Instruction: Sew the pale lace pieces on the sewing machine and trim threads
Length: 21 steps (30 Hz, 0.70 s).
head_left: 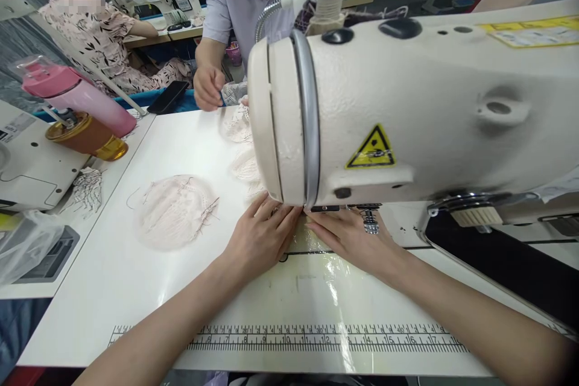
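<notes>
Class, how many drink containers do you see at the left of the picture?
2: a pink bottle at the upper left, and an amber cup just nearer the camera. Others could be hidden.

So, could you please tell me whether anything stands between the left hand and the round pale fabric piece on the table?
Nothing visible does: only a strip of white tabletop separates the left hand from the round pale fabric piece. The sewing machine head is not between them.
</notes>
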### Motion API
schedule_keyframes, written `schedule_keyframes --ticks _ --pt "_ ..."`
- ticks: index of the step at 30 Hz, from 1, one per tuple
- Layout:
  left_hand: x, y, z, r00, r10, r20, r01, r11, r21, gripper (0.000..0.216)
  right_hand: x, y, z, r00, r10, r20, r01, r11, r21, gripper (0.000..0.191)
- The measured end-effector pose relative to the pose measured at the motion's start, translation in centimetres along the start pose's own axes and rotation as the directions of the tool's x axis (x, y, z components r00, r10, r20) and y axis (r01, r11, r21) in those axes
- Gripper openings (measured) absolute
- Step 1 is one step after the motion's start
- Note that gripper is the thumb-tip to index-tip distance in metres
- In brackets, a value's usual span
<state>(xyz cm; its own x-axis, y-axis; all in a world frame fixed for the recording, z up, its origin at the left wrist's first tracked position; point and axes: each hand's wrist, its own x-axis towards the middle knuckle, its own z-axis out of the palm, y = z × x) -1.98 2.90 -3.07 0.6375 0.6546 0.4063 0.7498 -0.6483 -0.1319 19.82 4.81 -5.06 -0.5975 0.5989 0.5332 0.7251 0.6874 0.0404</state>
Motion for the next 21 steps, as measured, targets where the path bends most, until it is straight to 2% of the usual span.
schedule_keyframes --ticks 3,7,10,15,18,21 --pt "0.1 0.1 0.0 1.000 -0.018 0.000 0.018 1.000 -0.005 0.027 0.3 -0.3 -0.8 1.000 -0.014 0.016 0.015 0.998 -0.057 0.023" --pt "0.2 0.2 -0.2 0.997 -0.056 0.045 0.057 0.998 -0.014 0.029 0.5 -0.7 -1.9 0.993 -0.098 0.069 0.105 0.990 -0.098 0.024" --pt "0.3 0.3 -0.2 0.993 -0.084 0.082 0.086 0.996 -0.013 0.030 0.1 -0.8 -1.3 0.990 -0.121 0.068 0.129 0.985 -0.118 0.030" --pt "0.2 0.4 -0.1 0.990 -0.097 0.099 0.097 0.995 0.002 0.034 -1.1 -0.4 1.2 0.998 -0.040 0.038 0.043 0.994 -0.097 0.038" --pt "0.2 0.4 0.0 0.991 -0.094 0.096 0.094 0.996 0.008 0.036 -1.5 0.0 1.7 0.997 0.012 0.077 -0.007 0.998 -0.066 0.047" --pt "0.1 0.2 0.0 0.992 -0.092 0.089 0.092 0.996 0.004 0.037 -1.4 0.3 1.8 0.992 0.080 0.097 -0.075 0.996 -0.052 0.045"
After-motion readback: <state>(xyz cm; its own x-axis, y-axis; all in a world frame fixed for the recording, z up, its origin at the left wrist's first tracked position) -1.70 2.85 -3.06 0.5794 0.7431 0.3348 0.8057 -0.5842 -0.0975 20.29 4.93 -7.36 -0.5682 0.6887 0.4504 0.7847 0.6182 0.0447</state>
